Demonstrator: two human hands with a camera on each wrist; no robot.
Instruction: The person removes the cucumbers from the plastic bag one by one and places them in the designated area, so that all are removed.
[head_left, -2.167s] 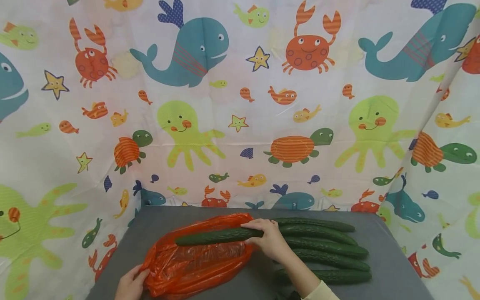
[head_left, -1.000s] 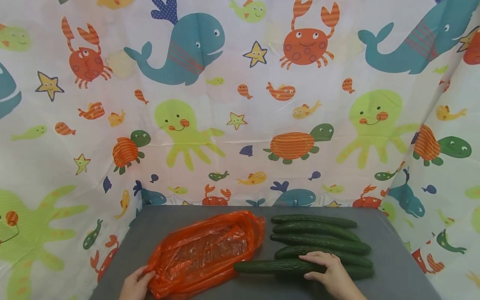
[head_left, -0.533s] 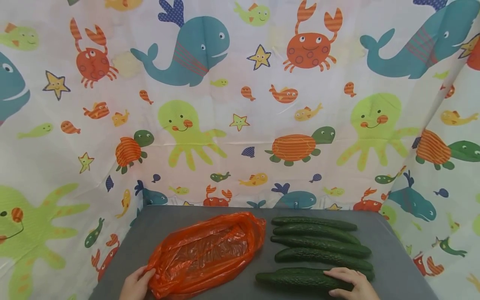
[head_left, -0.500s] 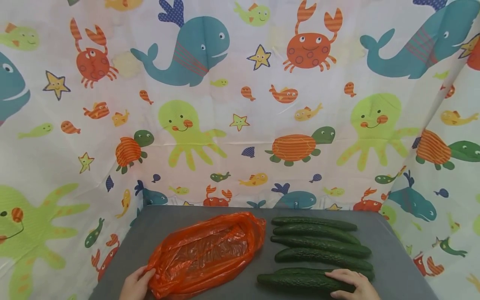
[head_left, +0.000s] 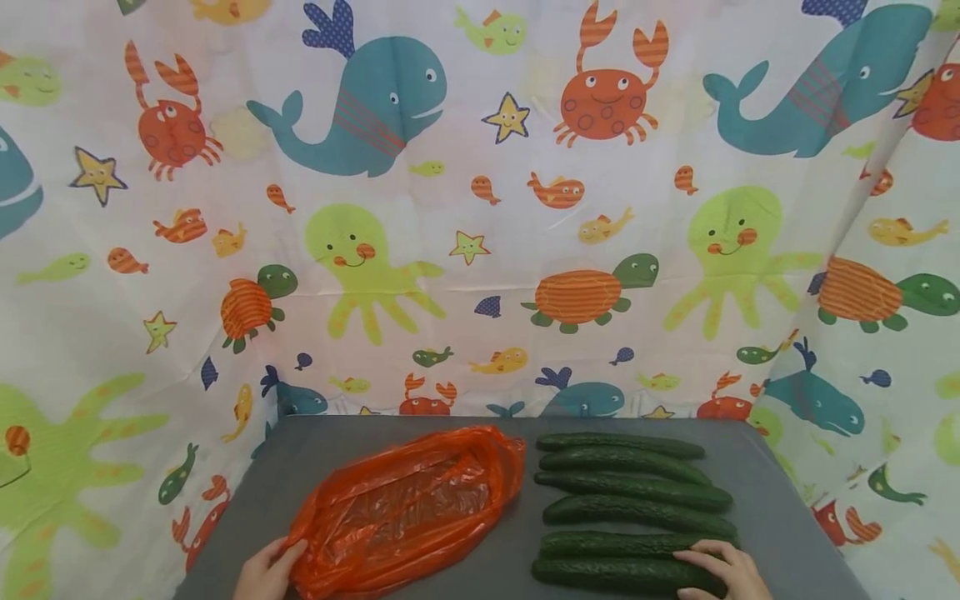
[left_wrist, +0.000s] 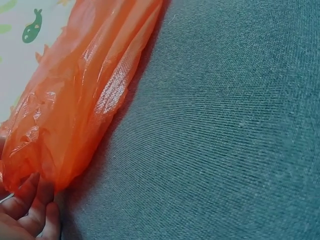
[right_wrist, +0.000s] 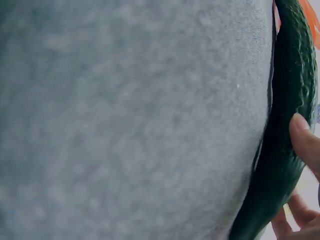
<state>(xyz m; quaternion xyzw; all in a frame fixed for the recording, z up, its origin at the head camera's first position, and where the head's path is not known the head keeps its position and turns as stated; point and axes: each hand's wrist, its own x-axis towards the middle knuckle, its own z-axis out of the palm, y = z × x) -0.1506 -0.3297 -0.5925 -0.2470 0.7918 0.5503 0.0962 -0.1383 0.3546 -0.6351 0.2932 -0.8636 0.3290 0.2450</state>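
Observation:
My left hand (head_left: 266,570) pinches the near-left edge of an orange plastic bag (head_left: 397,569), which lies spread out with its mouth facing up. In the left wrist view, the fingers (left_wrist: 25,200) bunch the bag's thin film. At the right, my right hand (head_left: 726,570) grips the right end of the nearest cucumber (head_left: 600,575). The right wrist view has the thumb (right_wrist: 303,135) on one side of this cucumber and fingers on the other. Just behind it lies another cucumber (head_left: 600,544), partly covered by the fingers.
Beyond these, several dark green cucumbers (head_left: 637,483) lie side by side in a row. All rest on a grey cloth-covered table (head_left: 315,442). A white curtain with printed sea animals (head_left: 465,333) stands behind and at both sides.
My right hand has carried a cucumber from above the bag to the right and down to the near end of the row. The left hand has stayed at the bag's edge.

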